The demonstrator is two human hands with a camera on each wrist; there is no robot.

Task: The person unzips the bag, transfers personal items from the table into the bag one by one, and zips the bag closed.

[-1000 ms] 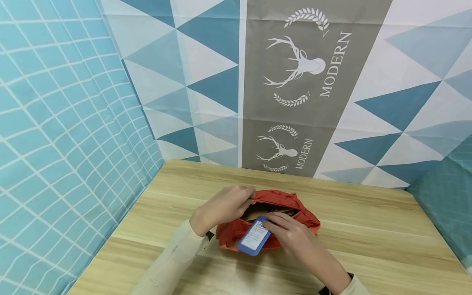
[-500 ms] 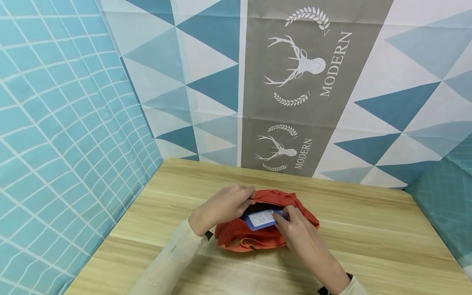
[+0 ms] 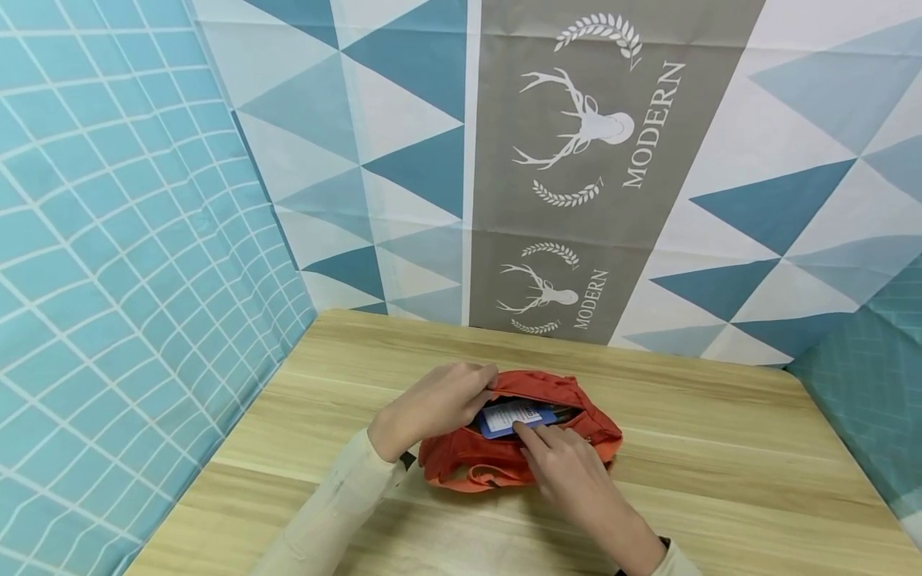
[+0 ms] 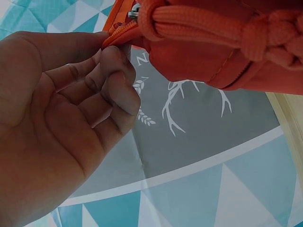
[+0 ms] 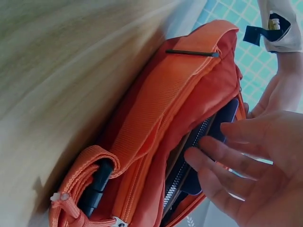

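A red-orange waist bag (image 3: 468, 454) lies on the table with its top pocket gaping. My left hand (image 3: 435, 402) pinches the bag's edge at the left end of the opening; in the left wrist view, thumb and forefinger hold the orange zipper edge (image 4: 124, 34). Inside the opening rests a blue card holder (image 3: 507, 416) with a white printed face. My right hand (image 3: 572, 472) lies over the near lip, fingertips at the card holder's near edge. In the right wrist view its relaxed fingers (image 5: 222, 153) hold nothing, beside the dark card holder (image 5: 229, 118) and a zipper.
The wooden table (image 3: 706, 448) extends around the bag. A patterned cloth backdrop (image 3: 410, 176) stands behind it, with a blue grid cloth (image 3: 144, 240) on the left. An orange strap (image 5: 147, 109) with a black buckle (image 5: 96, 189) runs along the bag's near side.
The blue card holder has gone from in front of the bag, gripped by my right hand, down into the opening. My right hand has let go and drawn back slightly. The left hand stays put.
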